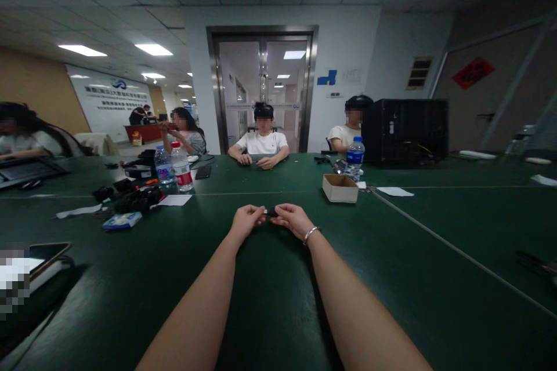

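My left hand (246, 221) and my right hand (292, 219) meet over the dark green table (270, 295), arms stretched forward. Both pinch the ends of a small dark object (270, 211) held between their fingertips; it is too small to name. The fingers of each hand are curled closed. A thin bracelet (310, 235) circles my right wrist. The hands hover just above or rest on the tabletop; I cannot tell which.
A small open cardboard box (340, 188) sits ahead to the right, a water bottle (355, 158) behind it. Two bottles (174, 167), black gear (133, 197) and papers lie left. A phone (46, 254) lies near left. Several people sit across the table. A black case (407, 129) stands at right.
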Demonstrator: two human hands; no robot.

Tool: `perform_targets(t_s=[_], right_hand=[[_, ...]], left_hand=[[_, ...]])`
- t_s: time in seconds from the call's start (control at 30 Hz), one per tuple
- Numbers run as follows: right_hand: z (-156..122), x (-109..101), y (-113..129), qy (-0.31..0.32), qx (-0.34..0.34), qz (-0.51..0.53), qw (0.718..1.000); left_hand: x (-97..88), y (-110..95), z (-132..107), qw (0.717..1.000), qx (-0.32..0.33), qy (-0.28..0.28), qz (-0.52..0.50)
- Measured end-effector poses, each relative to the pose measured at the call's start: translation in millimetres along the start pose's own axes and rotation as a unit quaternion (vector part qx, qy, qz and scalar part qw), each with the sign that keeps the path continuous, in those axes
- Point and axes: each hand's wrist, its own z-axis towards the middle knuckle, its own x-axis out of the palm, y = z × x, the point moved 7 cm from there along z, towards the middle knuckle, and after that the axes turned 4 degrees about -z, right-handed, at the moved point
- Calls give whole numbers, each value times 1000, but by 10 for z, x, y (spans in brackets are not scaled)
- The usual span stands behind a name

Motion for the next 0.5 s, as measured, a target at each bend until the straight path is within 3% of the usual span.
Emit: perform_targets(t_s=[0.5], right_hand=[[-5,-4,6,10,-6,20,1000]], left_hand=[[-9,-38,-11,985,15,-17,169]])
